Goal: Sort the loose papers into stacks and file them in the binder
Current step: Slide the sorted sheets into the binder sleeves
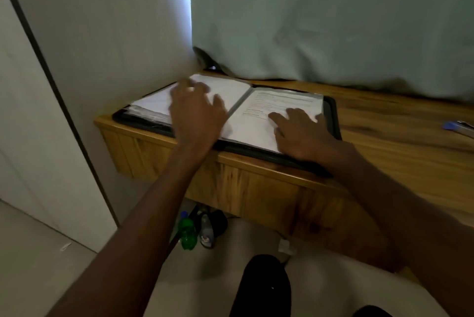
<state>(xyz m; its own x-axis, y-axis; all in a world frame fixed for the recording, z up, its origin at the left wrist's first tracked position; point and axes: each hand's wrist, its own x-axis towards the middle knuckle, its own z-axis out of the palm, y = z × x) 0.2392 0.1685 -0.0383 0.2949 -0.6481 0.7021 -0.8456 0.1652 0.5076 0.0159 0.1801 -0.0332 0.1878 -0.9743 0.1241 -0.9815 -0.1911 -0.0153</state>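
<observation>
Right now a black binder (pixel 333 116) lies open on the left end of a wooden tabletop (pixel 400 121), its near edge running along the tabletop's front edge. Its left page (pixel 230 91) is plain white as far as can be seen, and a few sheet edges fan out beneath it at the far left. Its right page (pixel 282 103) sits in a shiny sleeve and carries several lines of dark print, too blurred to read. The left hand (pixel 197 111) is over the left page near the centre fold, fingers spread and somewhat motion-blurred; whether it touches the paper cannot be told. The right hand (pixel 302 132) lies flat on the lower part of the printed page, fingers straight and splayed, the heel of the palm over the binder's near rim. To the far right of the tabletop, well apart from the binder, a small blue and silver object (pixel 459 128) lies at the frame edge; no writing on it can be made out. A pale green curtain (pixel 333 21) hangs behind the tabletop, its hem resting on the wood. Below, on the floor under the tabletop, stand a green plastic bottle (pixel 187 233) and a clear bottle (pixel 207 230) just beside it; their labels are unreadable. A dark trouser leg (pixel 264 288) shows at the bottom.
</observation>
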